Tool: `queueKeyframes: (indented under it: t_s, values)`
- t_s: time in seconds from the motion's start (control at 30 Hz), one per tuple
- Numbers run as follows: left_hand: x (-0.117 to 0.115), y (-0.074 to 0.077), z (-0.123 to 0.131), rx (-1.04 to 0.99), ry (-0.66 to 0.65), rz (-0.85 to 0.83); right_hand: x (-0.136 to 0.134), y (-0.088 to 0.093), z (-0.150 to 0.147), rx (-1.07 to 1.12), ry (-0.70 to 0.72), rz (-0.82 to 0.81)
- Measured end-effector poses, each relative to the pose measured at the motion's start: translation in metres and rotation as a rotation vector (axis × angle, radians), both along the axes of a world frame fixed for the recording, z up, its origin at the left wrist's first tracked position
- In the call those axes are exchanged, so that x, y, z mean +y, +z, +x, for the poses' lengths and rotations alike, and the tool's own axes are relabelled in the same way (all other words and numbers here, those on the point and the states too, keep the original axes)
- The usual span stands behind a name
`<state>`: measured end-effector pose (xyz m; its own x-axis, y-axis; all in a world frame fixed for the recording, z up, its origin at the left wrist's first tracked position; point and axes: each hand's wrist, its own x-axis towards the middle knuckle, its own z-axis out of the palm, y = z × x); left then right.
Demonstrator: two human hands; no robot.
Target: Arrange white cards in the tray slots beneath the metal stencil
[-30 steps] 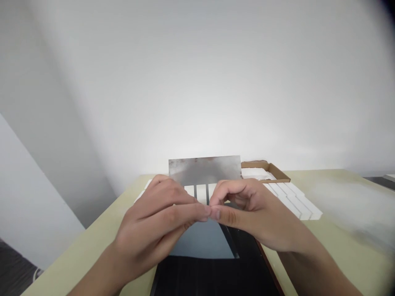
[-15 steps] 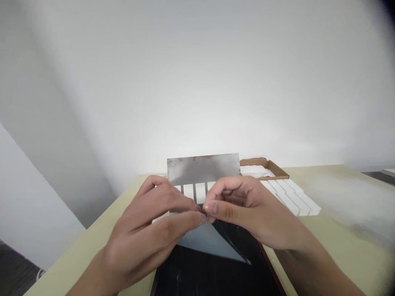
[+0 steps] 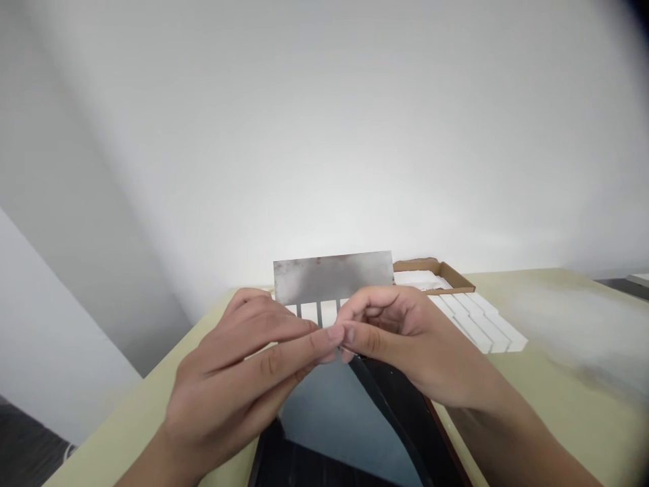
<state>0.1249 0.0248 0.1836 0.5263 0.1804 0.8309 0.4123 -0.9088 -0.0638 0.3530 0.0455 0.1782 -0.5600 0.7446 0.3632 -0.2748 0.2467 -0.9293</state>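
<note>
My left hand [image 3: 243, 379] and my right hand [image 3: 405, 338] meet at their fingertips in the middle of the view, both in a pinch. Below the fingertips hangs a thin, translucent bluish sheet [image 3: 345, 406], and its upper end runs up to the pinched fingers. The exact grip is hidden behind the fingers. Beneath the sheet lies a glossy black panel [image 3: 441, 433] with a reddish right edge. Just behind my hands, several white strips [image 3: 328, 312] stand in a row in front of an upright grey metal plate [image 3: 334, 276].
An open cardboard box [image 3: 456, 279] with white pieces inside stands at the back right. In front of it, several white blocks [image 3: 484, 321] lie side by side on the yellowish table [image 3: 537, 385]. A pale wall [image 3: 324, 135] rises behind the table.
The bluish sheet now spreads wider and reaches further down over the black panel. My left fingertips have shifted slightly up and right, against my right thumb. My right hand has hardly moved.
</note>
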Motion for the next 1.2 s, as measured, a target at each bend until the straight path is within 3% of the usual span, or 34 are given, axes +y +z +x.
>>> queueKeyframes:
  t_s: [0.27, 0.5, 0.77, 0.97, 1.2]
  values:
    - [0.001, 0.002, 0.001, 0.027, -0.024, -0.018, -0.008, 0.005, 0.000, -0.063, -0.091, 0.039]
    - [0.004, 0.000, -0.003, 0.029, 0.004, -0.044, -0.015, 0.009, 0.010, -0.343, -0.237, 0.305]
    - [0.003, 0.002, 0.000, 0.026, -0.023, -0.048, -0.015, 0.012, 0.015, -0.580, -0.144, 0.561]
    - [-0.002, -0.001, -0.001, -0.076, 0.102, 0.049, -0.019, 0.011, 0.017, -0.546, -0.138, 0.561]
    - [-0.006, -0.012, 0.005, -0.151, 0.053, 0.094, -0.023, 0.016, 0.034, -0.520, -0.152, 0.572]
